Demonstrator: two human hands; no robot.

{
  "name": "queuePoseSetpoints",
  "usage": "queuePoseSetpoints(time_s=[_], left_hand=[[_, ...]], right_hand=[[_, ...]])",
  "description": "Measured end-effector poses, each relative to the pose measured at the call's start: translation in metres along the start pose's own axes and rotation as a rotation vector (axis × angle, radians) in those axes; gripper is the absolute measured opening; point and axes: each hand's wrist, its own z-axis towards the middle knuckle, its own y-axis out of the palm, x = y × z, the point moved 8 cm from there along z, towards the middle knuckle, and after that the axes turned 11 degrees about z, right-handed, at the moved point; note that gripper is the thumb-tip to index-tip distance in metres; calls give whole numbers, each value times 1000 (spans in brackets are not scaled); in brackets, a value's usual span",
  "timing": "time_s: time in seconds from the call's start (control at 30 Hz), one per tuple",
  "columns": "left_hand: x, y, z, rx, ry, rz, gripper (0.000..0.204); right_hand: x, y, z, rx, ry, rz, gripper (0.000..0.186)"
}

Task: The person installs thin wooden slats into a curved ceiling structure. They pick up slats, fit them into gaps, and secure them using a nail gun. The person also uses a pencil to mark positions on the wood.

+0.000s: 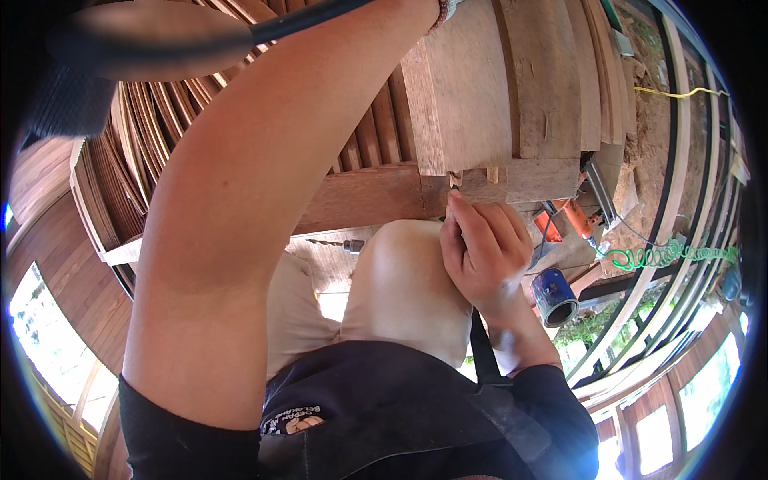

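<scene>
My left arm reaches across the boards to the top edge, where its banded wrist shows; the hand itself is cut off. Above my right knee, my right hand is closed, thumb and fingers pinched together. A small dark tip sticks out of the pinch, too little of it showing to name. It meets a short wooden peg at the end of a wide pale board. This board lies over a reddish wooden beam. A second peg stands to the right.
A drill bit in a chuck lies left of my knee. To the right are a blue can, an orange power tool and a green coiled hose. Curved slats are stacked at left, more boards at upper right.
</scene>
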Motion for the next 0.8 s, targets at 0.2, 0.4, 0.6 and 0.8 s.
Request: queuePoseSetpoints(time_s=[0.2,0.4,0.6,0.8], left_hand=[[-2,2,4,-90,-12,5,88],[4,-1,-1,-10,6,4,88],[-4,-13,-2,-163,-44,-105,88],[3,23,12,-248,10,95,97]], right_hand=[[-3,4,9,-104,-20,-54,28],[-4,7,14,-222,-3,-94,25],[-9,-28,21,-111,66,108,22],[61,-91,109,370,156,36,19]])
